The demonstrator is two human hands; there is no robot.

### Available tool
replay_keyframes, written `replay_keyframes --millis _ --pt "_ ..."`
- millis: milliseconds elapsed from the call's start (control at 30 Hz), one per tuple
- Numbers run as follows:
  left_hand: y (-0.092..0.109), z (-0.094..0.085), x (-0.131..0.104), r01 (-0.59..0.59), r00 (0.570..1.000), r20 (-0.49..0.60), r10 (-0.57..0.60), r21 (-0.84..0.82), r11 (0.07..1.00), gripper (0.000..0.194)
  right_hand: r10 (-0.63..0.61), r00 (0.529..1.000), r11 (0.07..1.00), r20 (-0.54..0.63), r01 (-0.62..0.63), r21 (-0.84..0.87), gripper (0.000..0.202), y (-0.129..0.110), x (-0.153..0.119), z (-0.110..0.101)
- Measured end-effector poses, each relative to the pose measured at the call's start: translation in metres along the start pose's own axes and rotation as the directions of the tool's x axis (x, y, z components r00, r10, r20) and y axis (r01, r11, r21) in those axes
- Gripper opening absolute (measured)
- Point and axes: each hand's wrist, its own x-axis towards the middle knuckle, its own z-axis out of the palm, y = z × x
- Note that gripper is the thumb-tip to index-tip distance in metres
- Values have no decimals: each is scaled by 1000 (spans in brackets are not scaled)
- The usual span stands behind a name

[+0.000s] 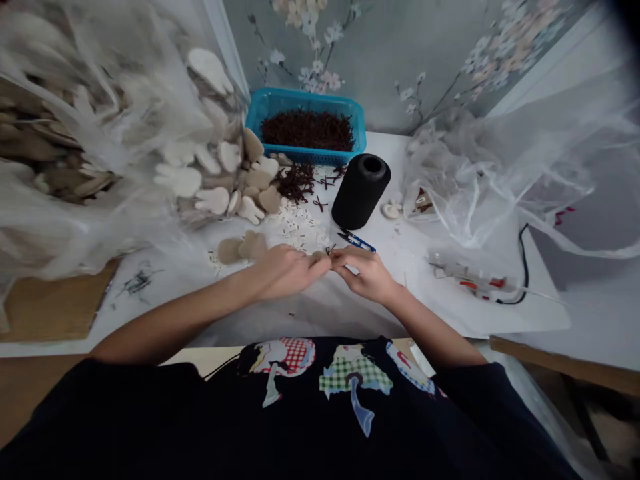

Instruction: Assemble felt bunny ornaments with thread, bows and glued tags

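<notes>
One pale piece (319, 255): my left hand (286, 272) and right hand (366, 272) are pinching it, seemingly mid-work; many bows (297, 183) are lying loose.

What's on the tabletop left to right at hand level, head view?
Dark thread scraps → tan fabric-like pieces → left hand → right hand → black cord.

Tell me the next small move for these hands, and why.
Probably steady the pale piece with the left hand while the right hand adjusts the dark loop: both hands meet at the fingertips, with the loop showing just there. The snips lie beyond the right hand, unheld, so cutting seems less immediate. What the right hand grips is too small to tell.
</notes>
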Motion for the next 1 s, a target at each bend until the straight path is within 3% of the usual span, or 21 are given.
replay_keyframes --millis 133,233,300,367,467,533,633,733,800,900,1000 --pt "-24 8 14 -20 998 -61 9 -183 983 27 -10 998 987 -55 18 158 14 -8 -2 1" --pt "-29 23 19 48 999 19 -44 -455 889 25 1 997 970 -83 19 242 15 -12 -3 2" --pt "-19 32 14 94 994 95 -48 -568 818 24 36 993 963 -117 -3 270 14 -11 -3 4" --pt "-1 36 2 119 989 139 -46 -584 803 26 99 981 962 -166 -52 268 11 -9 -3 7" --pt "20 24 -17 104 988 154 -21 -558 823 34 153 969 974 -192 -116 192 9 -4 -5 12" --pt "18 9 -21 78 987 160 11 -541 837 35 113 986 986 -123 -95 139 13 -4 -5 12" --pt "-6 -5 -6 95 991 127 -35 -504 858 36 4 1000 988 -4 -3 155 16 -11 -4 6" --pt "-20 2 14 135 989 119 -84 -538 832 33 -27 998 974 -56 39 224 15 -20 -1 -2" --pt "-12 14 19 89 993 117 -26 -575 813 31 44 986 971 -159 -5 239 13 -22 -1 -5" --pt "11 25 9 -11 995 82 64 -534 845 34 211 938 969 -273 -166 181 10 -18 -6 -4" --pt "12 19 3 -76 994 32 107 -511 856 34 188 973 978 -136 -172 120 14 -15 -13 -2"
